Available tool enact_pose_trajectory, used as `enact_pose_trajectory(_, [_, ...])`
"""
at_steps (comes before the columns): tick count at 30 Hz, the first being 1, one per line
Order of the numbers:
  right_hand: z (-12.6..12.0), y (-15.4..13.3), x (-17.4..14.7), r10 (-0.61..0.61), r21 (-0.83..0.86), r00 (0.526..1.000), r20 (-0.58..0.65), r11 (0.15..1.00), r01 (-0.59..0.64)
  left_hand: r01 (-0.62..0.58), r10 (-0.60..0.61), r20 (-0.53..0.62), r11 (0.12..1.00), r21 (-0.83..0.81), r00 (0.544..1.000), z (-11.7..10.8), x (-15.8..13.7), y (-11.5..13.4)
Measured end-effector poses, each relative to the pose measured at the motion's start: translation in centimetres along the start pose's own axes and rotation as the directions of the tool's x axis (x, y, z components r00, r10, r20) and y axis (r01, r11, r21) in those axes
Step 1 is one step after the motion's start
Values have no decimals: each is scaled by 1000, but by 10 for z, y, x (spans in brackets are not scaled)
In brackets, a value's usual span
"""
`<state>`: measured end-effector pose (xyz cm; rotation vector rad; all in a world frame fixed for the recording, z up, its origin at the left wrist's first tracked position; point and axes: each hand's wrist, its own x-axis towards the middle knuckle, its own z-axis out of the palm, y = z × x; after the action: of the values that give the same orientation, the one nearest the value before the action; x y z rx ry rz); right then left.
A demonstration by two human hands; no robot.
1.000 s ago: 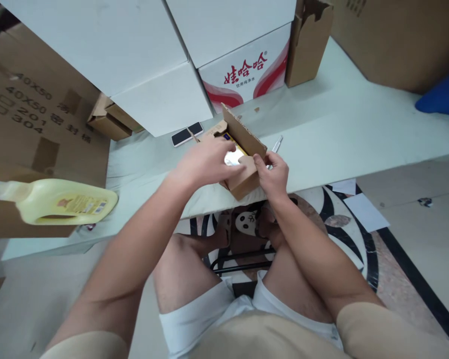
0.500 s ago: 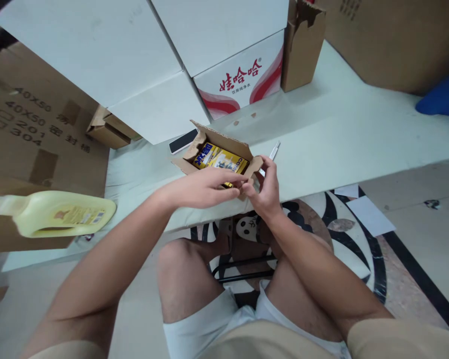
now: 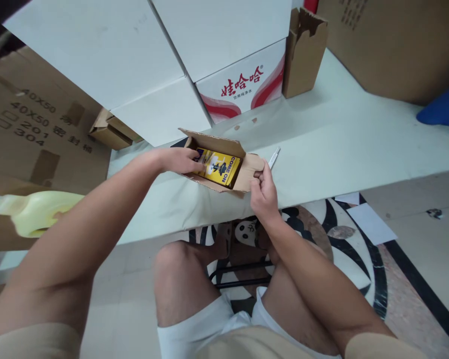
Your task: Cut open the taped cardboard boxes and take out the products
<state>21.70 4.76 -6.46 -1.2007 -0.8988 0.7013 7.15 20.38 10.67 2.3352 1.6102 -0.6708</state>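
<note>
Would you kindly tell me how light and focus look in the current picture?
Head view: light looks soft, with a faint shadow on the tablecloth near the tall brown carton; "COME ON" on the yellow packet is readable; the pale yellow bottle looks slightly blurred.

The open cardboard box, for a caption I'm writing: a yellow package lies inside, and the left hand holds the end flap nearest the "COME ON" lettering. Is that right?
Not quite: the head view shows the right hand holding that end flap. The yellow package does lie inside the open cardboard box.
</note>
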Motion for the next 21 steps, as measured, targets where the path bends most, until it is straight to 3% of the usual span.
enact_pose_trajectory(4, [1,8,-1,18,-64,999,-33,998,-20,107,-114,41,983,152,993,-7,18,-9])
enact_pose_trajectory(9, [-1,15,-2,9,-83,999,-50,996,-14,150,-153,99,988,35,983,3,33,-2])
enact_pose_trajectory(16, [0,14,3,38,-226,994,-106,972,-61,115,-113,38,991,-61,993,35,-1,-3])
enact_pose_trajectory(19, [-2,5,3,-51,-304,995,-89,953,21,135,-140,-34,985,-106,990,57,-20,-7])
enact_pose_trajectory(21, [-6,-4,3,-145,-373,989,-10,919,130,149,-160,-70,978,-147,985,72,-32,-6])
